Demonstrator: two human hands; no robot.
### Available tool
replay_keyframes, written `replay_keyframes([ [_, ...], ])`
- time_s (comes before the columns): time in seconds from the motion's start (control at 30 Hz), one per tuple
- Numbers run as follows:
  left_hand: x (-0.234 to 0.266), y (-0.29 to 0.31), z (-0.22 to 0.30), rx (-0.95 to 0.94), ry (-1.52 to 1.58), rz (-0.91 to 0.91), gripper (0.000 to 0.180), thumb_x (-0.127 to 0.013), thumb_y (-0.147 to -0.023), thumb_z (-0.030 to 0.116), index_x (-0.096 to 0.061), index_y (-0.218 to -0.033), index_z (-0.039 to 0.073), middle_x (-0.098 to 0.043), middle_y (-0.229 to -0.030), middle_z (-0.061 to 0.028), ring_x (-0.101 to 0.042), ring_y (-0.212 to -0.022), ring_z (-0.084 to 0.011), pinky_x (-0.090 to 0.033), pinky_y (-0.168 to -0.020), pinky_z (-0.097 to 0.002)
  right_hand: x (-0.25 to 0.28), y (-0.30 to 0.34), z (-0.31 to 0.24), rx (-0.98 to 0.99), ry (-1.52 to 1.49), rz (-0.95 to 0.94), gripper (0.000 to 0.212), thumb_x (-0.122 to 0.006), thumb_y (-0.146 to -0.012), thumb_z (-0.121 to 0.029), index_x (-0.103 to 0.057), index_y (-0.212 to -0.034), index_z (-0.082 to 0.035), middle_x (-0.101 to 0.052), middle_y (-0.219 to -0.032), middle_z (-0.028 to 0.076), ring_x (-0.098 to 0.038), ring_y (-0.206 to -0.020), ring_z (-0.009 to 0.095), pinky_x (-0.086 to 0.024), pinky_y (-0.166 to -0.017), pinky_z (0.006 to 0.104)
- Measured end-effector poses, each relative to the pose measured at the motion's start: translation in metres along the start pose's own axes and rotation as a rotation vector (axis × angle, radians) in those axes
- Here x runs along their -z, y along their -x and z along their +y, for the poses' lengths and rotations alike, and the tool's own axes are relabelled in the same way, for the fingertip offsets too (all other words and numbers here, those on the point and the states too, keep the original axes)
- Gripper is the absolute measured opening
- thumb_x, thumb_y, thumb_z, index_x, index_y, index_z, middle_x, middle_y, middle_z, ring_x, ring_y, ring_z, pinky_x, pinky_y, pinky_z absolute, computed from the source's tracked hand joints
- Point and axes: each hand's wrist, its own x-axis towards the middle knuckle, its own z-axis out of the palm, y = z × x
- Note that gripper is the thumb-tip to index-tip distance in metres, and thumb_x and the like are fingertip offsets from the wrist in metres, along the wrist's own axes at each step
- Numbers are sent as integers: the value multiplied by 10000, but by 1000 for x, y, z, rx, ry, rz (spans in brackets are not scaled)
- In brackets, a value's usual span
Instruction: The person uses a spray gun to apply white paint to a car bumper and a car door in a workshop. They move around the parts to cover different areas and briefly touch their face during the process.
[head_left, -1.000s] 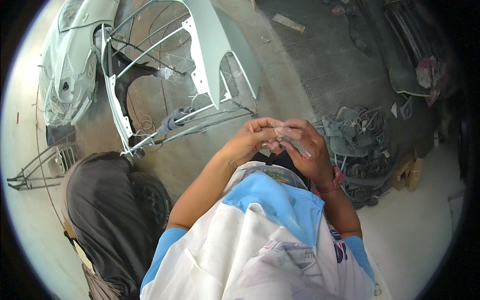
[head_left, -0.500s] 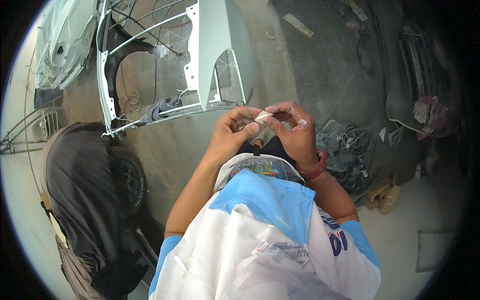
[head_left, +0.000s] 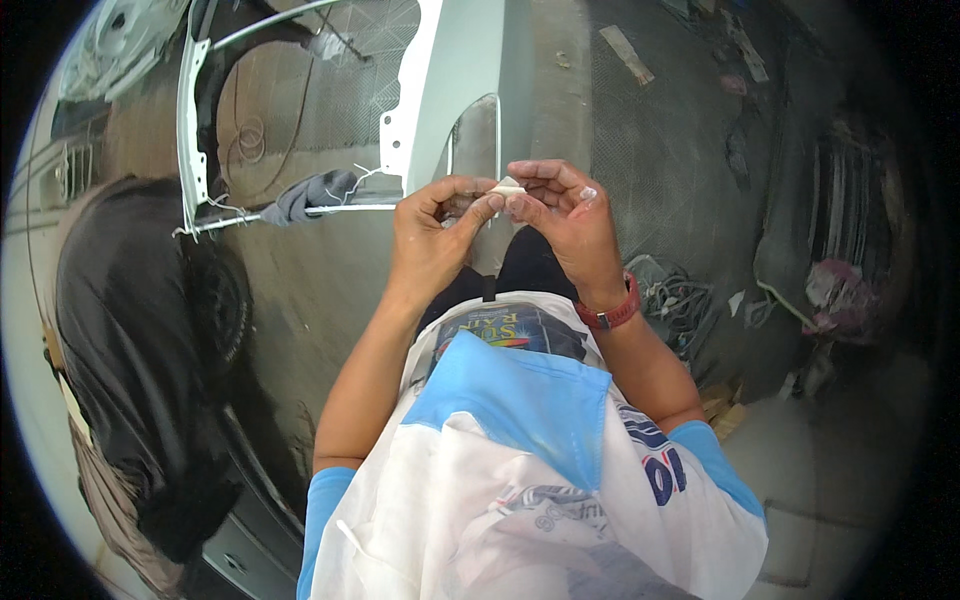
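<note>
In front of my waist, a small whitish folded piece [head_left: 508, 187], perhaps paper or tape, is pinched at its edges between both hands. My left hand [head_left: 425, 235] is closed, thumb and forefinger gripping its left end. My right hand [head_left: 575, 225] grips the other end with the thumb, its fingers curled above; white residue marks one knuckle. A red watch [head_left: 615, 308] circles the right wrist. Just beyond my hands stands a pale grey-green car body panel [head_left: 470, 60] with a white inner edge, on a frame. A grey cloth [head_left: 312, 197] hangs over the frame's near bar.
To the left, a black cover [head_left: 130, 330] drapes a vehicle, with a wheel [head_left: 222, 300] beside it. Tangled grey material [head_left: 668, 300] lies on the floor to the right, near a crumpled pink and white bundle [head_left: 838, 295]. A flat strip [head_left: 627, 54] lies farther off.
Both hands have risen a little in the picture and the right fingers have spread over the whitish piece. The view has shifted, so the panel and covered vehicle appear farther up.
</note>
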Motion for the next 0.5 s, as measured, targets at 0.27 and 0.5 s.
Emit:
replay_keyframes([
  [0.27,-45,3,-2,-96,-423,211,503,-820,-968,118,-672,-1439,22,-734,-1329,-202,-726,-1179,-267,-573,-1000,-360,45,-86,1,148,164,-85,201,-800,-992,-76,-760,-1157,31,-801,-1048,97,-753,-971,127,-606,-865,269],
  [0.5,-84,-7,-6,-34,-1139,112,754,-747,-998,299,-423,-1676,235,-427,-1685,-240,-420,-1524,-520,-350,-1246,-617,40,-164,-3,466,547,-120,147,-805,-982,-86,-802,-1115,-22,-814,-1060,58,-744,-914,105,-584,-813,263],
])
